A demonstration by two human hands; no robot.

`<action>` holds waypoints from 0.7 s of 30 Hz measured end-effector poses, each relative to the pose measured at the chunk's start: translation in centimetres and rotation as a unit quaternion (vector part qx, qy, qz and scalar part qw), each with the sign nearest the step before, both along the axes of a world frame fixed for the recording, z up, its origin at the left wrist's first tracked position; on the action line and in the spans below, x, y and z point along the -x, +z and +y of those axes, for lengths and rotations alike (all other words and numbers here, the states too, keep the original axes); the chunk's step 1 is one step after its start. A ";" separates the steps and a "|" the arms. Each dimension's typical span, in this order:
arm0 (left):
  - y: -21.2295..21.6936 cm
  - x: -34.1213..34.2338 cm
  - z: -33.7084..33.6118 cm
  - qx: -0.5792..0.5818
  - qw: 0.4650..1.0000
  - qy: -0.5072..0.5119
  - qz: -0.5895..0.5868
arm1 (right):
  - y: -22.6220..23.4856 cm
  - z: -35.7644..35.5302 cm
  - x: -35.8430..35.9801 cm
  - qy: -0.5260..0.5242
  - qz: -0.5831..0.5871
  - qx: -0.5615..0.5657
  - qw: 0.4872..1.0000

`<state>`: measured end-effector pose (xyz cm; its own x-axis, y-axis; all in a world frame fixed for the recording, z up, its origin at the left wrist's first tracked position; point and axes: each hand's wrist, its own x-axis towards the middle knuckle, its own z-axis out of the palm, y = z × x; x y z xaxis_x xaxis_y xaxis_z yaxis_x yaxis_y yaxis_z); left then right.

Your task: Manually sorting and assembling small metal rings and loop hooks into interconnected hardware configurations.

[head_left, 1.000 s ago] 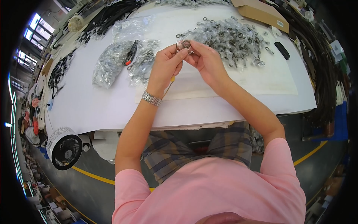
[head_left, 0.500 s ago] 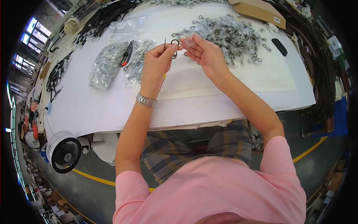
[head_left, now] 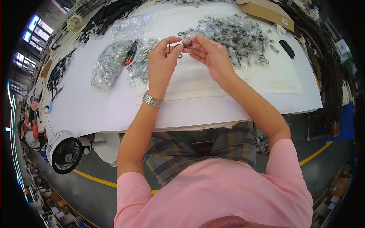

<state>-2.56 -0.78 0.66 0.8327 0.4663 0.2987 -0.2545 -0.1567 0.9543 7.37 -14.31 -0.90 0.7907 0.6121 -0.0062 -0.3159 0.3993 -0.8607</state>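
Above the white-covered table [head_left: 228,85], both my hands meet around a small clear plastic bag [head_left: 193,42]. My right hand [head_left: 212,53] pinches the bag between its thumb and fingers. My left hand [head_left: 162,62] is closed on a dark metal ring piece [head_left: 187,45], which sits at or inside the bag's mouth; I cannot tell how far in. A thin dark pointed tool [head_left: 169,45] sticks up from the same left hand, its lower part hidden by the palm. Beyond my right hand lies a pile of bagged metal ring pieces [head_left: 239,38].
Left of my hands lie a large clear bag [head_left: 110,66] and pliers with dark and red handles [head_left: 131,52]. A black oblong object [head_left: 286,49] and a cardboard box [head_left: 266,13] are at the right. Dark straps [head_left: 102,22] hang far left; a fan [head_left: 66,154] stands below the table edge.
The metal ring piece has moved right, from upright in my left fingers to the bag at my right fingers. My left hand has turned and shifted slightly right.
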 end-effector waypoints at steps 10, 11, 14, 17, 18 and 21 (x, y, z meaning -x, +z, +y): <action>-0.1 0.0 -0.2 -0.042 0.999 -0.016 0.023 | -0.2 -0.1 0.6 0.077 -0.026 -0.043 0.996; 0.0 0.2 0.0 -0.007 0.999 -0.035 0.029 | -0.3 0.0 0.6 0.077 -0.026 -0.043 0.996; 0.3 0.3 -0.2 0.034 0.997 -0.054 0.034 | -0.4 0.0 0.5 0.061 0.000 -0.043 0.997; 0.5 0.5 -0.4 0.029 0.998 -0.052 0.035 | 0.2 -0.3 0.2 0.066 0.024 -0.017 0.997; 0.6 0.5 -0.4 0.020 0.998 -0.051 0.036 | 0.5 -0.4 0.3 0.053 0.041 -0.020 0.998; 0.9 0.8 -0.5 0.010 0.998 -0.047 0.041 | 0.5 -0.4 -0.1 0.037 0.049 -0.032 0.998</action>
